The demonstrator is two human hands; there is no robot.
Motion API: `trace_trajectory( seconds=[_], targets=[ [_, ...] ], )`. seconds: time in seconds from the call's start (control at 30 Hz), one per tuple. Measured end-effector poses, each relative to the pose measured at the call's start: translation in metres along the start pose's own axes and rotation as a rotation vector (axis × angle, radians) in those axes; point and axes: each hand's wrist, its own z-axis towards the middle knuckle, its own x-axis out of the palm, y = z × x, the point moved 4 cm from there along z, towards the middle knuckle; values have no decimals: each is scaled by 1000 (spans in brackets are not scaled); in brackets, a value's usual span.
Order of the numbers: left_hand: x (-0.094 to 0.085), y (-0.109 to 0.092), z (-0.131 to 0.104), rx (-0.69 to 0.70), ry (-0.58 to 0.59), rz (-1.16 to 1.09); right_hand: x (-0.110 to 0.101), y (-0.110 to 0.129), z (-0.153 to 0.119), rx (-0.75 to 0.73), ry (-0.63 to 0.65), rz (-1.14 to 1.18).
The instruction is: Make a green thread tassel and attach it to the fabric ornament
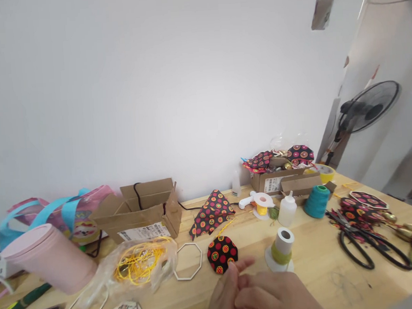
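Observation:
My left hand (226, 300) and my right hand (277, 296) are pressed together at the bottom edge of the head view, fingers curled and touching. Whether anything small sits between the fingers is not visible. One fingertip points toward a round black fabric piece with red and yellow dots (222, 253), which lies on the wooden table (316, 278) just beyond the hands. A yellow cord runs from its top. A white spool wound with green thread (282, 253) stands upright to the right of it. A white octagonal frame (188, 261) lies to the left.
A plastic bag of yellow cord (139, 267), a tipped pink cup (47, 259) and an open cardboard box (142, 210) fill the left. Black scissors (371, 249), fabric pieces and tassels lie right. A glue bottle (286, 209), teal thread cone (317, 202) and fabric-filled box (281, 177) stand behind.

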Motion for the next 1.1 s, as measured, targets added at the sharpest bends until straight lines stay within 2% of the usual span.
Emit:
trace_trajectory(
  seconds=[0.07,0.13,0.4,0.5,0.67,0.77,0.93,1.0,1.1],
  targets=[
    [-1,5,-1,19,-16,0,-10,2,10,-27,-13,-14],
    [-1,9,0,-2,17,-56,-15,3,15,-19,-18,0],
    [-1,5,3,-236,118,-148,-13,-1,8,20,-40,195],
    [3,7,0,-299,181,-119,-15,-1,5,52,-54,205],
    [11,11,-6,-282,199,-151,-17,-4,6,102,-35,168],
    [13,13,-9,-345,206,-55,-14,-8,9,120,-38,246],
    [10,13,-13,-495,282,63,-2,-24,6,277,-71,300],
    [11,8,-13,-477,289,142,-4,-29,1,303,-80,233],
    [18,1,-9,-397,260,376,-21,-30,-8,271,-82,78]
  ],
)
